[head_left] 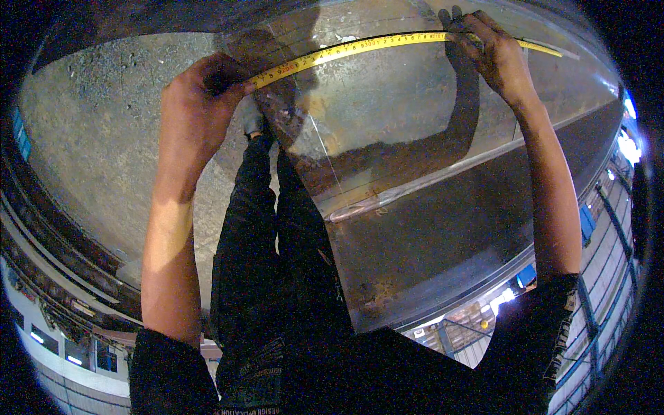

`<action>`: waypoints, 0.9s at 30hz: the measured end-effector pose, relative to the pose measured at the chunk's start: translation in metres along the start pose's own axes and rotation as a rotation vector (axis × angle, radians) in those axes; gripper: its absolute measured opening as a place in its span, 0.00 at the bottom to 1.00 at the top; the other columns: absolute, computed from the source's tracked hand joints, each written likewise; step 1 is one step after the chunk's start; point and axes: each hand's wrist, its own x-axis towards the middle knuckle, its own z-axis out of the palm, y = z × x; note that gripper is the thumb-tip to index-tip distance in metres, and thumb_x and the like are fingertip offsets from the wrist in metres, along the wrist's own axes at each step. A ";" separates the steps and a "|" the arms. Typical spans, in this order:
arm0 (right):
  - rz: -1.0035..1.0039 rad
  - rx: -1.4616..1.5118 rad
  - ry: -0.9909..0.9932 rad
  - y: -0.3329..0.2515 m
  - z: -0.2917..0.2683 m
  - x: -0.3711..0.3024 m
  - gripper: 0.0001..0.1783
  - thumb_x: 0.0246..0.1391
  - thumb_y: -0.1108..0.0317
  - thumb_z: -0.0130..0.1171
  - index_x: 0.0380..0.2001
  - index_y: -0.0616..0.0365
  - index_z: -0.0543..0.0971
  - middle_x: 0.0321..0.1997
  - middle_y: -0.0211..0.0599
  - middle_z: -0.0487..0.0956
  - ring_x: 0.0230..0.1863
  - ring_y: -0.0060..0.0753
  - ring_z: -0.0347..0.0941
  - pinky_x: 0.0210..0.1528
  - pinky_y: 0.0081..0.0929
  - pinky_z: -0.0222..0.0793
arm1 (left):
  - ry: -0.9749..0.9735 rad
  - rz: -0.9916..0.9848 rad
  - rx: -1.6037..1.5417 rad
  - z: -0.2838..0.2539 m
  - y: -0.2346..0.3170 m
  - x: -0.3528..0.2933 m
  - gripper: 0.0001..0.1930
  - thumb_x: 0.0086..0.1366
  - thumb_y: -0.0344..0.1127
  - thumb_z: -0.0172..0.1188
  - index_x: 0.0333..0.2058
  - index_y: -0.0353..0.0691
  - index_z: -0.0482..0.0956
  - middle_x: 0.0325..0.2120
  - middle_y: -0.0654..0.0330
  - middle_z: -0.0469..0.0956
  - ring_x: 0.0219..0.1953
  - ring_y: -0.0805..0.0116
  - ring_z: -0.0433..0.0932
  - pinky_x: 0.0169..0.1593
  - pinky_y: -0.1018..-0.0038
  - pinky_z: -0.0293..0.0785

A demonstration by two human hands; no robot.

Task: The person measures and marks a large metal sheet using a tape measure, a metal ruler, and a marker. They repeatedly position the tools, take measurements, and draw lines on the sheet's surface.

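A yellow tape measure (pixel 360 46) is stretched along the far edge of a large shiny metal sheet (pixel 429 228). My left hand (pixel 200 104) grips the tape's case end at the sheet's left corner. My right hand (pixel 494 52) presses the tape down onto the sheet further right, and the tape runs on a little past it. The sheet is rust-stained and mirrors my arms. My legs in dark trousers (pixel 270 256) stand against its left edge.
Rough grey concrete floor (pixel 97 138) lies to the left of the sheet. A bent metal rod (pixel 387 197) runs across the sheet's middle, or is mirrored in it. Building structure and lights are mirrored at the lower rim (pixel 484 311).
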 end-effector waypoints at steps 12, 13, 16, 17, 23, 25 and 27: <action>-0.004 0.007 -0.008 0.003 0.003 -0.001 0.13 0.58 0.62 0.60 0.44 0.54 0.76 0.44 0.42 0.77 0.45 0.55 0.75 0.45 0.40 0.71 | -0.032 -0.053 -0.032 -0.003 0.008 0.000 0.08 0.56 0.28 0.65 0.36 0.34 0.81 0.31 0.54 0.84 0.34 0.67 0.83 0.42 0.73 0.76; -0.014 0.009 -0.009 0.004 0.003 0.000 0.13 0.58 0.62 0.60 0.44 0.54 0.76 0.44 0.42 0.77 0.45 0.55 0.75 0.45 0.40 0.71 | -0.026 -0.057 -0.020 -0.003 0.008 0.000 0.08 0.56 0.28 0.65 0.36 0.34 0.81 0.31 0.54 0.84 0.34 0.66 0.83 0.41 0.72 0.76; 0.008 0.005 -0.011 0.001 0.003 0.002 0.13 0.58 0.62 0.60 0.45 0.54 0.75 0.44 0.42 0.77 0.45 0.54 0.75 0.46 0.39 0.71 | -0.027 -0.066 0.018 -0.003 0.006 0.000 0.08 0.56 0.28 0.65 0.36 0.35 0.81 0.31 0.54 0.84 0.35 0.65 0.83 0.41 0.72 0.76; 0.024 0.002 -0.013 -0.001 0.003 0.002 0.14 0.58 0.63 0.60 0.45 0.54 0.75 0.44 0.42 0.77 0.46 0.54 0.75 0.46 0.39 0.71 | -0.041 -0.067 0.033 -0.004 0.004 0.000 0.09 0.56 0.28 0.65 0.36 0.35 0.81 0.31 0.54 0.84 0.35 0.65 0.83 0.41 0.72 0.76; -0.023 -0.069 -0.078 -0.011 -0.012 0.003 0.27 0.51 0.67 0.61 0.56 0.52 0.71 0.48 0.51 0.73 0.49 0.50 0.74 0.46 0.40 0.73 | 0.012 -0.037 0.090 0.001 0.009 -0.001 0.10 0.56 0.28 0.65 0.38 0.36 0.81 0.33 0.52 0.84 0.36 0.60 0.84 0.42 0.70 0.77; 0.103 -0.075 -0.057 -0.036 -0.021 0.002 0.29 0.50 0.68 0.60 0.58 0.54 0.69 0.48 0.52 0.72 0.49 0.51 0.73 0.47 0.42 0.73 | 0.034 -0.033 0.093 0.002 0.009 -0.003 0.10 0.56 0.29 0.65 0.38 0.36 0.81 0.33 0.52 0.84 0.37 0.60 0.84 0.42 0.70 0.77; 0.201 -0.015 0.024 -0.041 -0.019 -0.005 0.24 0.52 0.68 0.59 0.54 0.55 0.71 0.47 0.49 0.74 0.48 0.53 0.74 0.47 0.42 0.73 | 0.049 -0.004 0.106 0.007 0.004 -0.003 0.11 0.55 0.29 0.65 0.38 0.35 0.81 0.33 0.51 0.83 0.38 0.59 0.84 0.42 0.70 0.77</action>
